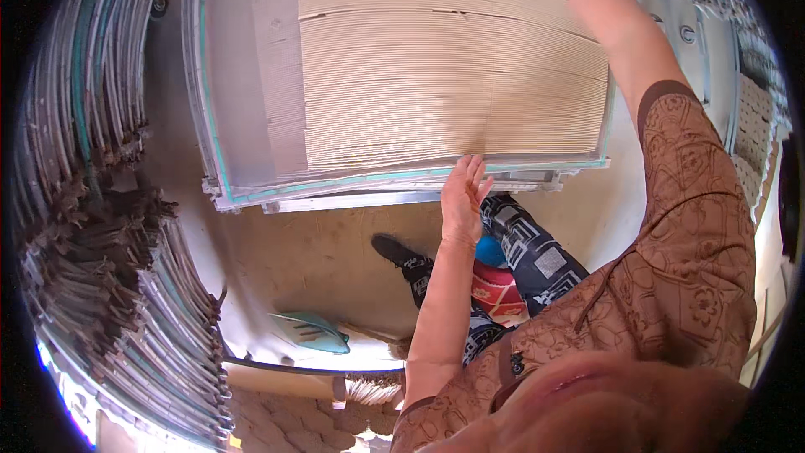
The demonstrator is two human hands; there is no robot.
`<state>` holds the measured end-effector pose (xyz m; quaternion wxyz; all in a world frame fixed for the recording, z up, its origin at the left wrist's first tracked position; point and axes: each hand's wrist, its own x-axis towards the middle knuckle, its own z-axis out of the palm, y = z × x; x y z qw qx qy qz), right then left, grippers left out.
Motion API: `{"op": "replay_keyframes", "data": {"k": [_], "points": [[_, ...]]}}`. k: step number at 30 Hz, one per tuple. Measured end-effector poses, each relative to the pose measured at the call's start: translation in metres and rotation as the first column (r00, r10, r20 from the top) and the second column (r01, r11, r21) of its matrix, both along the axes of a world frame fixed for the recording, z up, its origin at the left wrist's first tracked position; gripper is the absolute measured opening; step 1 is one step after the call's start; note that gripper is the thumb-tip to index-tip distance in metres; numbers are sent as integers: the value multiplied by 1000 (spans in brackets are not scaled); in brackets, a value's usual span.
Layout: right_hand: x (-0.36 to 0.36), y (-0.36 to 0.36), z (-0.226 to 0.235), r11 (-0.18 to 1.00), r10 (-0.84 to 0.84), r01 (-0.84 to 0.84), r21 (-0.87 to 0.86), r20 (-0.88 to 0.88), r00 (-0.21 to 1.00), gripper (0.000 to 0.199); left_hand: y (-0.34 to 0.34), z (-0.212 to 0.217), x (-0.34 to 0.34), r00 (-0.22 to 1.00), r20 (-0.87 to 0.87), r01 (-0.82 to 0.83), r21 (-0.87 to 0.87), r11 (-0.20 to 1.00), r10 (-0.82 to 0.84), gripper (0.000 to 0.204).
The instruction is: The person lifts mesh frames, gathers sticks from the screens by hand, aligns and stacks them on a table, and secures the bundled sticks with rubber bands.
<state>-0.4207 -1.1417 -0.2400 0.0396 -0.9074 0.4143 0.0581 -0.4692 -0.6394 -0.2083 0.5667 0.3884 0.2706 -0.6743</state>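
Note:
A large flat tray point(251, 189) with a teal-edged metal frame lies in front of me, covered with close rows of thin tan strips point(436, 84). My left hand point(465, 193) rests flat against the tray's near edge, fingers spread and holding nothing. My right arm point(620, 33), in a brown patterned sleeve, reaches across the strips toward the far side. Its hand passes out of the picture at the top edge.
Tall stacks of similar framed trays point(101, 201) curve along the left, and more stand at the right point(746, 59). On the sandy floor lie a teal dustpan point(312, 331) and a straw broom point(373, 386). My black shoe point(394, 250) shows below the tray.

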Motion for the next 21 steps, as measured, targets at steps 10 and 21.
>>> {"op": "replay_keyframes", "data": {"k": [10,21], "points": [[19,86,18,988,81,-81,130,5,997,51,-33,-11,0,955,281,71,81,994,-91,37],[-45,169,-1,925,136,-236,299,320,938,51,-108,-12,6,940,333,101,-48,994,-79,53]]}}
